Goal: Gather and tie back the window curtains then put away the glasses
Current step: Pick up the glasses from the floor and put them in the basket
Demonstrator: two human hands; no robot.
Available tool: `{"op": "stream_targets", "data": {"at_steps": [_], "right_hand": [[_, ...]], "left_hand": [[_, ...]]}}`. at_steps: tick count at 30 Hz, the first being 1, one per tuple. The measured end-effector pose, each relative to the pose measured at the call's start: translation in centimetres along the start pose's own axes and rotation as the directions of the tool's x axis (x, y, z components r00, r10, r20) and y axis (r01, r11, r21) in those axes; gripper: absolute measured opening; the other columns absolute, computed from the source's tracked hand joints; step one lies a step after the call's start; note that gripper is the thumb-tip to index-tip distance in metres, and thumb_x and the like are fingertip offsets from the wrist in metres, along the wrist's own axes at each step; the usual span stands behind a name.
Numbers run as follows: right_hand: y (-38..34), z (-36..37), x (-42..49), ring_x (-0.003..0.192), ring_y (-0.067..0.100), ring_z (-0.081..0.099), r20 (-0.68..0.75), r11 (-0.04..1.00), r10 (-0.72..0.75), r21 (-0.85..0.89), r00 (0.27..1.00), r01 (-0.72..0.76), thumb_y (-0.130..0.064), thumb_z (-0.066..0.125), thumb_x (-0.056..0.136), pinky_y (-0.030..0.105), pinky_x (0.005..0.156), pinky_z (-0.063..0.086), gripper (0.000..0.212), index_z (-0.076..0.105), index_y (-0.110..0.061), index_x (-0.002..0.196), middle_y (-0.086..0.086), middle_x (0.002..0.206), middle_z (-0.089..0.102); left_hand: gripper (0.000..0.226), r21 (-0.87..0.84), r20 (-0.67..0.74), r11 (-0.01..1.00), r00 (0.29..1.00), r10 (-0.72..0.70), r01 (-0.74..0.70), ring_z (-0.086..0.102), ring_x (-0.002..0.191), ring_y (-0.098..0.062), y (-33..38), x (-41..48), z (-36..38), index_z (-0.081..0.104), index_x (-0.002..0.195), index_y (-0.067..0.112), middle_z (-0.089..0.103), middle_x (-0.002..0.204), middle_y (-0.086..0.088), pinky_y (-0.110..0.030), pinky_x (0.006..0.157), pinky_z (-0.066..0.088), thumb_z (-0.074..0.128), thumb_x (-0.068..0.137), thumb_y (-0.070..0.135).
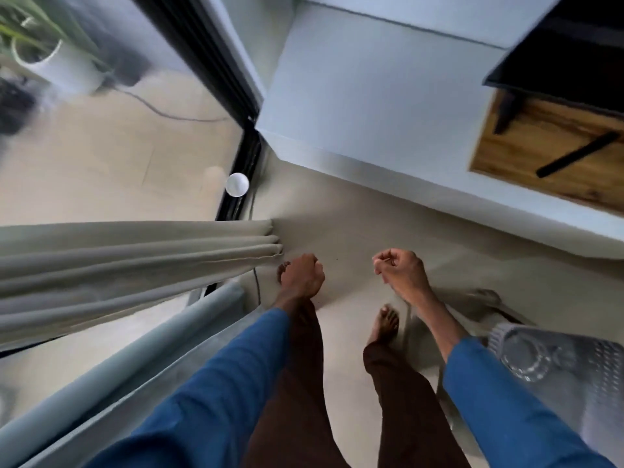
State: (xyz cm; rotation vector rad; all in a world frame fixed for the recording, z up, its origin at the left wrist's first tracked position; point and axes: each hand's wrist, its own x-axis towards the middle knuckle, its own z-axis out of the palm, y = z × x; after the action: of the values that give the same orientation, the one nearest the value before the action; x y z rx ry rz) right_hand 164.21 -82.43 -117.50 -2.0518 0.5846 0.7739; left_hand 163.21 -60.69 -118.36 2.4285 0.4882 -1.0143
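The beige curtain (135, 265) hangs in gathered folds on the left, in front of the glass window (111, 157). A grey-blue curtain panel (135, 359) hangs below it in the frame. My left hand (302, 276) is curled into a fist just right of the beige curtain's edge, not touching it. My right hand (400, 271) is also curled, thumb against forefinger, with nothing visible in it. A clear drinking glass (520, 359), seen from above, stands on a grey patterned surface at the lower right.
The black window frame (243, 163) runs down to the floor, with a white ball (237, 184) beside it. A wooden table with black legs (540, 140) stands at the upper right against the pale wall. A potted plant (57, 62) sits outside the glass. My bare feet are on the beige floor.
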Motion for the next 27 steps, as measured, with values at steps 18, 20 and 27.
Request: {"op": "stream_targets", "data": {"at_steps": [18,20,27], "right_hand": [[-18.7,21.0,17.3,0.059,0.016,0.069,0.352,0.935,0.056,-0.348,0.934,0.075,-0.013,0.06,0.087,0.023,0.045,0.047,0.014,0.072,-0.01,0.081,0.005,0.073,0.077],[-19.7,22.2,19.2,0.063,0.017,0.072,0.368,0.929,0.046,-0.358,0.929,0.096,-0.013,0.06,0.087,0.025,0.05,0.051,0.015,0.07,-0.012,0.075,0.005,0.073,0.077],[-19.9,26.9,25.2,0.057,0.012,0.069,0.432,0.914,0.048,-0.383,0.9,0.135,-0.016,0.058,0.089,0.021,0.046,0.047,0.017,0.072,-0.013,0.079,0.001,0.072,0.076]], "left_hand": [[0.032,-0.089,-0.059,0.974,0.975,-0.214,0.208,0.052,0.121,-0.033,-11.1,15.9,-13.5,0.055,0.122,0.013,0.055,0.129,-0.012,-0.041,0.096,0.042,0.044,0.097,0.03],[0.032,-0.106,-0.062,0.965,0.967,-0.249,0.241,0.05,0.122,-0.034,-11.8,17.3,-13.5,0.054,0.123,0.012,0.053,0.132,-0.013,-0.041,0.096,0.041,0.043,0.097,0.029],[0.032,-0.186,-0.083,0.938,0.946,-0.312,0.293,0.056,0.115,-0.035,-14.2,24.4,-10.8,0.059,0.117,0.011,0.059,0.126,-0.014,-0.039,0.088,0.045,0.046,0.093,0.027]]}}
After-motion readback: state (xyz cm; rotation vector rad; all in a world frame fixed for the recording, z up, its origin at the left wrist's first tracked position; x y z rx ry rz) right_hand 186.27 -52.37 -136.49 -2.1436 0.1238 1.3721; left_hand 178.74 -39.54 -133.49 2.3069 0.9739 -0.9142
